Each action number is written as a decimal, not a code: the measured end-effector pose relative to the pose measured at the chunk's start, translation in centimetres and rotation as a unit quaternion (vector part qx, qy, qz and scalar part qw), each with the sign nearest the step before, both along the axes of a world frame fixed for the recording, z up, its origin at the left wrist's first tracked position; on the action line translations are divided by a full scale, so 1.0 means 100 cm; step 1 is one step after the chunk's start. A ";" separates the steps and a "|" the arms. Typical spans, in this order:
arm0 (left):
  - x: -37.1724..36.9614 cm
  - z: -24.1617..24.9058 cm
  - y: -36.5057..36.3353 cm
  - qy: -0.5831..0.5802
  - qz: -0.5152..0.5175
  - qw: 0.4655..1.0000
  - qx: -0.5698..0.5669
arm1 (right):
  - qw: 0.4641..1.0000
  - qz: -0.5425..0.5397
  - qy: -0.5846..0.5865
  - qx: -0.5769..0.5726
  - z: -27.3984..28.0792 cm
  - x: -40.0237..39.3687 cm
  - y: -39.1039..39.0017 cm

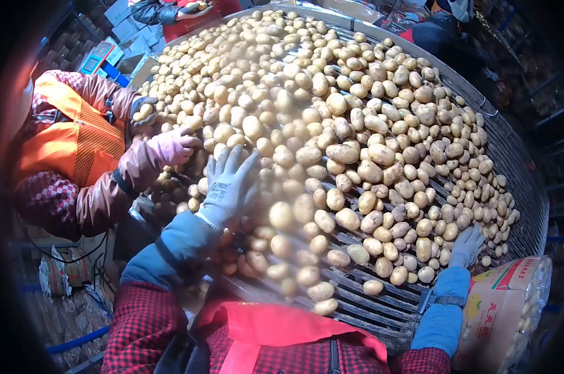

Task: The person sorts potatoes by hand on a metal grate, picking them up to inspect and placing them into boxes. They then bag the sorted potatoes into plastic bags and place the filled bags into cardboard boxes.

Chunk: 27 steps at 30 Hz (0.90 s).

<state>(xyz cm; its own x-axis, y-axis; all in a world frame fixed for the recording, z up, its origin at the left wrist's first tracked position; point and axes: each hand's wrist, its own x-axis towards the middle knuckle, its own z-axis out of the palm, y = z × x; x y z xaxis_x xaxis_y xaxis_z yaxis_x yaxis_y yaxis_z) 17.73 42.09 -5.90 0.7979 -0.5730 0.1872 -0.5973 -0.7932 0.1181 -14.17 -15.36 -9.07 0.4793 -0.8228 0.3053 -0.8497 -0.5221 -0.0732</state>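
Observation:
Many potatoes (369, 156) lie heaped on a slatted table (375, 305). My left hand (230, 187), in a pale grey glove, rests at the near left of the heap with its fingers spread over the potatoes. At the table's near right side, my right hand (467, 246) touches the edge of the heap, its gloved fingers stretched out and nothing seen held in it. The palm sides of both hands are hidden. A blurred haze covers part of the middle of the view.
A co-worker in an orange vest (76, 140) reaches in from the left, gloved hands at the potatoes. Other people stand at the far side. A printed carton (494, 311) of potatoes is beside my right arm. A scale (96, 58) stands at the back left.

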 end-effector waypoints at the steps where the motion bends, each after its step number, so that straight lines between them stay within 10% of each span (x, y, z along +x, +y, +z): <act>1: 0.004 -0.013 0.003 0.007 0.009 1.000 -0.006 | 1.000 0.002 -0.003 0.001 -0.001 0.000 -0.001; 22: 0.225 0.018 -0.110 -0.045 0.198 0.977 0.063 | 0.998 0.029 0.034 -0.043 0.002 -0.002 -0.005; 27: 0.169 0.025 -0.094 -0.128 -0.101 0.979 -0.125 | 0.999 0.007 0.032 -0.034 0.004 0.001 0.000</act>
